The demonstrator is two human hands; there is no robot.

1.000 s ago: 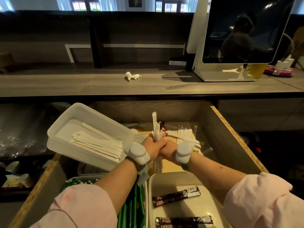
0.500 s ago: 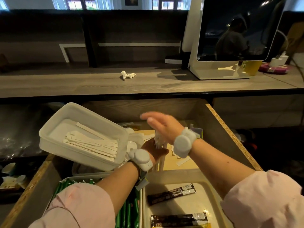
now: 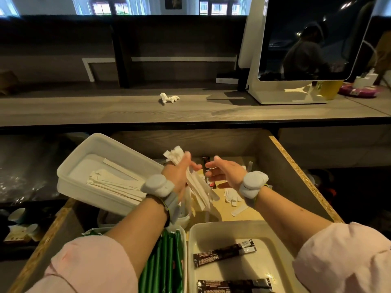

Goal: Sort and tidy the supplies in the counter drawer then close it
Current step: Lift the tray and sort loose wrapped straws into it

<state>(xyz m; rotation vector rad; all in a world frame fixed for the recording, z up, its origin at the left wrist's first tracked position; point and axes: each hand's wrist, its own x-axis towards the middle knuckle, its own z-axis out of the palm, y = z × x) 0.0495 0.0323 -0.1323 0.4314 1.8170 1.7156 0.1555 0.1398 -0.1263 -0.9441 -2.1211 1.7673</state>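
The wooden drawer (image 3: 296,174) stands pulled out below the counter. My left hand (image 3: 179,174) is shut on a bundle of white paper packets (image 3: 196,187), held tilted over the drawer's middle. My right hand (image 3: 227,173) hovers just to the right of the bundle, fingers apart and holding nothing. A white bin (image 3: 84,157) with more white packets (image 3: 114,180) in it sits tilted at the drawer's back left, close to my left hand. A few loose white packets (image 3: 232,199) lie on the drawer floor under my right wrist.
A near white bin (image 3: 191,250) holds dark brown sachets (image 3: 224,252). Green stick packs (image 3: 167,263) fill a bin at the near left. A dark sachet (image 3: 206,163) lies at the back. On the counter are crumpled paper (image 3: 168,98) and a screen (image 3: 296,49).
Both hands gripped the bundle upright a second ago. My right hand has let go and moved right. My left hand has lifted and tilted the bundle towards the left bin.
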